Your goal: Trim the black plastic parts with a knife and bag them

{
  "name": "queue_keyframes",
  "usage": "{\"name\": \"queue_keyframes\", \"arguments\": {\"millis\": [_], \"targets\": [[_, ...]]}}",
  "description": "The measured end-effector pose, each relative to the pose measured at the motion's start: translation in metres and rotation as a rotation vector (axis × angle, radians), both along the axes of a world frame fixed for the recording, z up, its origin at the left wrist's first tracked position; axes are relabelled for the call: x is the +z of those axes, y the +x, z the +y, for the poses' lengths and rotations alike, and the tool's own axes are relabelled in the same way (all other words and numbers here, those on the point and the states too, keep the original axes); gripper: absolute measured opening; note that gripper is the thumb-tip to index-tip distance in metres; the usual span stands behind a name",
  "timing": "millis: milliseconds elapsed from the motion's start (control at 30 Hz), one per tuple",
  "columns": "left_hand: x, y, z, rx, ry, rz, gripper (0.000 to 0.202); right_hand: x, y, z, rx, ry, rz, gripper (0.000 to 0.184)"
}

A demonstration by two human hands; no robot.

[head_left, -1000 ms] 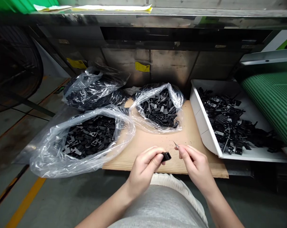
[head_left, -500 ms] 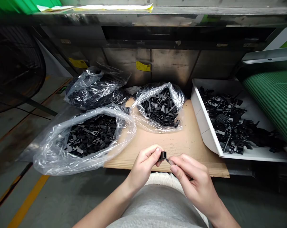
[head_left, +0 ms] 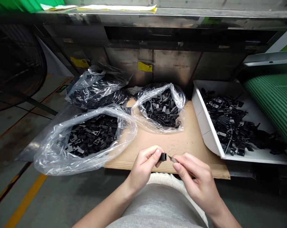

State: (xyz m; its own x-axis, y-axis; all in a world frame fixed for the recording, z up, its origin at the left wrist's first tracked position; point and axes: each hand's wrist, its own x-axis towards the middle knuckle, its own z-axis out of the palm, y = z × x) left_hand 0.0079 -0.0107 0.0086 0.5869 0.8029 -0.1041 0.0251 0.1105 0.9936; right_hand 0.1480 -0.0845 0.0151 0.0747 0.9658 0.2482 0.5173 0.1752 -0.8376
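My left hand (head_left: 144, 164) pinches a small black plastic part (head_left: 163, 156) between thumb and fingers, just above the near edge of a cardboard sheet (head_left: 188, 142). My right hand (head_left: 193, 177) is closed on a thin metal blade (head_left: 171, 158) whose tip touches the part's right side. Both hands hover over my lap, close together.
Three clear plastic bags of black parts lie on the board: a large one at left (head_left: 86, 139), one behind it (head_left: 96, 87), one in the middle (head_left: 160, 109). A white tray (head_left: 205, 126) of black parts stands at right, beside a green conveyor belt (head_left: 274, 101). A fan (head_left: 15, 69) stands far left.
My right hand swung the blade down from pointing up and brought its tip against the black part. My left hand stayed nearly still, turning the part slightly.
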Motion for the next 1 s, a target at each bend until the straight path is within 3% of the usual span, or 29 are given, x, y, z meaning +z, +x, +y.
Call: {"name": "queue_keyframes", "arguments": {"millis": [200,367,500,733,867,1000], "targets": [[-0.001,-0.001,0.001,-0.003,-0.007,0.024,0.031,0.001,-0.004,0.001,0.046,-0.036,0.003,0.018],[0.001,-0.001,-0.002,-0.047,-0.018,0.028,0.030,-0.012,0.003,0.010,-0.061,-0.057,-0.002,0.018],[-0.001,0.000,-0.001,-0.027,-0.037,0.026,0.029,-0.015,0.008,0.010,-0.090,-0.106,0.152,0.019],[-0.003,0.004,0.001,-0.054,-0.073,0.003,0.031,-0.010,0.003,0.011,-0.085,-0.281,0.618,0.018],[-0.003,0.009,0.000,-0.082,-0.118,-0.025,0.034,-0.015,-0.007,0.016,-0.066,-0.233,0.700,0.017],[-0.008,0.013,0.000,-0.086,-0.192,-0.016,0.033,-0.026,-0.012,0.022,-0.150,-0.210,0.774,0.024]]}}
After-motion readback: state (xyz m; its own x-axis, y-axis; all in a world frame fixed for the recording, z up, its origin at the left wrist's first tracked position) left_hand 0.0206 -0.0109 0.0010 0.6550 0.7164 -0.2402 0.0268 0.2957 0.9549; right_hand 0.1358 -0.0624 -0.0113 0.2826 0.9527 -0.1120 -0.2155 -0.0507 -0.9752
